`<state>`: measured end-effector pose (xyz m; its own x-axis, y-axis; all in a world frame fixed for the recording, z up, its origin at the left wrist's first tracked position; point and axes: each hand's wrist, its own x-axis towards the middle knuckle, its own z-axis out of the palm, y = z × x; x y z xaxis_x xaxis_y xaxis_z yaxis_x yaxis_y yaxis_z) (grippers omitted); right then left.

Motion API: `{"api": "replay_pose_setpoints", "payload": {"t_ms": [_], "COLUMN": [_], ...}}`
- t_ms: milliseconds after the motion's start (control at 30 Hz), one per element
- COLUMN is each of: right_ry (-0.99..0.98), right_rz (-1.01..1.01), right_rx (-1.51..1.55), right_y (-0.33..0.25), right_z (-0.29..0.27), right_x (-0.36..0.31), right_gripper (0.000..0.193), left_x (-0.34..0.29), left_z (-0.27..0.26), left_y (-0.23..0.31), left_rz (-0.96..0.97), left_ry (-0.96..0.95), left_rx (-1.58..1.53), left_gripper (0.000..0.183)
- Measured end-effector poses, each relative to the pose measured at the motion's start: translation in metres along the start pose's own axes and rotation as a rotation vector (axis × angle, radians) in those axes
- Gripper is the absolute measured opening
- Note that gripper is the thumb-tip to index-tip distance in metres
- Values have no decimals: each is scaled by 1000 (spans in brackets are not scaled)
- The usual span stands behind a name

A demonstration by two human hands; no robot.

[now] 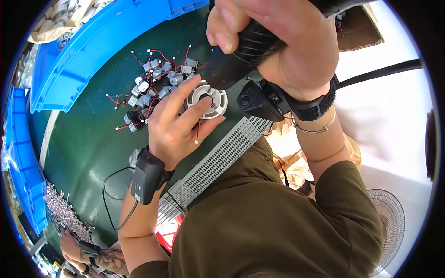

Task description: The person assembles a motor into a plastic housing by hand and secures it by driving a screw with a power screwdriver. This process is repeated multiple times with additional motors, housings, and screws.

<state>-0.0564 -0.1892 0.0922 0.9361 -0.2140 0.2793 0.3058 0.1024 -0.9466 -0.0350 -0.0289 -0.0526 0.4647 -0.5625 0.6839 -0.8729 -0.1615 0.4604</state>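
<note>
- The round pale housing (216, 98) lies on the green surface (99, 157), in front of the person, under both hands, presumably there so that one can steady it while the other brings the tool down.
- The left hand (175, 126) has its grip part-closed about the housing: one finger along the far rim, another pressing near the centre, the thumb at the near side. That spread looks meant to stop it from turning.
- The right hand (299, 46) wraps its grip firmly round a black power driver (252, 51), slanting it so the nose points into the housing, beside the left fingers; whether the tip is seated on a screw I cannot tell.
- A red lead with a white plug (197, 141) sticks out below the housing, on the side away from the driver (handy for keeping it clear of the tip).
- Small motors (149, 89) with red leads lie in a loose heap just beyond the left hand, likely for easy reach.
- A few dark screws (247, 78) rest near the driver's nose, probably for the same reason.
- The grey perforated strip (218, 155) runs between the person's body and the working area, perhaps as an edge guard.
</note>
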Motion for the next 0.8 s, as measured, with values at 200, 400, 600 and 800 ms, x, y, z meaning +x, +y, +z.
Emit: {"api": "replay_pose_setpoints", "payload": {"t_ms": [200,400,600,800], "right_ry": [-68,-63,-43,-186], "right_rz": [-48,-158,11,45], "right_rx": [85,5,-107,-67], "right_y": [11,18,8,19], "right_z": [-9,-4,0,-23], "right_x": [1,0,-2,0], "right_gripper": [49,45,42,42], "left_x": [1,2,0,4], "left_z": [1,0,1,-2], "left_y": [1,3,1,2], "left_rz": [-3,-4,-27,-46], "left_ry": [12,2,-18,-37], "left_rx": [-4,16,-4,5], "left_gripper": [37,37,37,37]}}
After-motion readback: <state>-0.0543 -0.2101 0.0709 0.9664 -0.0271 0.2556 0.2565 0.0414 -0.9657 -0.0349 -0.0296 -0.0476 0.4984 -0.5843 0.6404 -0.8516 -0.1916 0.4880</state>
